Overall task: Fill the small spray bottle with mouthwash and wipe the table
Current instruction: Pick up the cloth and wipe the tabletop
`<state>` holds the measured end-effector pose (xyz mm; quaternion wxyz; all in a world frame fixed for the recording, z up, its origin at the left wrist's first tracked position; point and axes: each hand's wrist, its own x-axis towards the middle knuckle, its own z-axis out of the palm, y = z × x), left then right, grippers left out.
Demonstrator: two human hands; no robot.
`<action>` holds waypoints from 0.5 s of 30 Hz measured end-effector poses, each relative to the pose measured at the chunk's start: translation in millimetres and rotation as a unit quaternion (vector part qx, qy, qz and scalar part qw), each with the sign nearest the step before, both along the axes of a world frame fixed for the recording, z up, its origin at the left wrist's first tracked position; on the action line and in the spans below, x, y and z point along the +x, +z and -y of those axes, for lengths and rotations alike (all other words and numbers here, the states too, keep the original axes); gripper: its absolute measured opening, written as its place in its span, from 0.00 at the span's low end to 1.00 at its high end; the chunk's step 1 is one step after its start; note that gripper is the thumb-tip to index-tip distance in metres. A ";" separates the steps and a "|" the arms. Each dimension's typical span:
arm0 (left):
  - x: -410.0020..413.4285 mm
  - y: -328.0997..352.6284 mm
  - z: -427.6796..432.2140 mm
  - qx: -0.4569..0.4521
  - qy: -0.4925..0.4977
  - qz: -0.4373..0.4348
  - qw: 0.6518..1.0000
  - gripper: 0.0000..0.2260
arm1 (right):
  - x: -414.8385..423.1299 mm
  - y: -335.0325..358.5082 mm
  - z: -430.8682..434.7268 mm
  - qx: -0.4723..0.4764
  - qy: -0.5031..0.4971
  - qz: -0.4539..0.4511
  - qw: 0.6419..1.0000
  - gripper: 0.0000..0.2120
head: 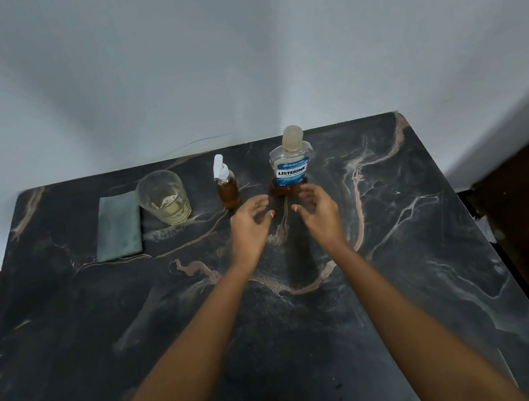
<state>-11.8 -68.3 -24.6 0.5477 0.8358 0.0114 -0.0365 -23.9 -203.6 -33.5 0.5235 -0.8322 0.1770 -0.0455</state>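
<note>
Both hands are out over the dark marble table [402,247], fingers loosely spread and holding nothing. The left hand [249,225] and right hand [319,214] sit just in front of the Listerine mouthwash bottle [292,166], not touching it. That bottle stands upright, cap on, with brownish liquid low down. Just left of it is the small spray bottle [226,185], upright with amber liquid. Further left of the mouthwash there's a glass [164,197] of pale liquid, then a folded grey-green cloth [118,225] lying flat right beside the glass.
</note>
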 end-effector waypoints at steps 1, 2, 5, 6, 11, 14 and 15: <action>-6.9 -2.7 -6.5 -0.005 0.002 -0.004 1.000 0.15 | -5.3 -0.5 -5.8 -0.006 0.011 -0.004 1.000 0.19; -12.9 -5.1 -14.0 -0.004 0.003 -0.008 1.000 0.15 | -9.8 -0.8 -11.9 -0.011 0.019 -0.006 1.000 0.19; -24.9 -10.8 -41.3 0.011 0.003 -0.009 1.000 0.15 | -20.9 -0.1 -32.6 -0.021 0.044 -0.006 0.999 0.17; -27.1 -11.6 -51.6 0.014 0.007 -0.007 1.000 0.15 | -23.7 0.7 -40.7 -0.021 0.052 -0.008 0.998 0.16; -31.5 -12.1 -100.2 0.030 0.078 0.005 0.997 0.11 | -30.0 -1.0 -90.3 -0.011 0.080 -0.022 0.996 0.14; -29.5 -11.5 -130.1 0.033 0.135 -0.002 0.990 0.10 | -27.2 -3.4 -125.3 -0.012 0.102 -0.032 0.994 0.14; -28.2 -11.4 -141.0 0.038 0.145 0.000 0.989 0.10 | -25.2 -4.1 -137.5 -0.010 0.110 -0.033 0.993 0.13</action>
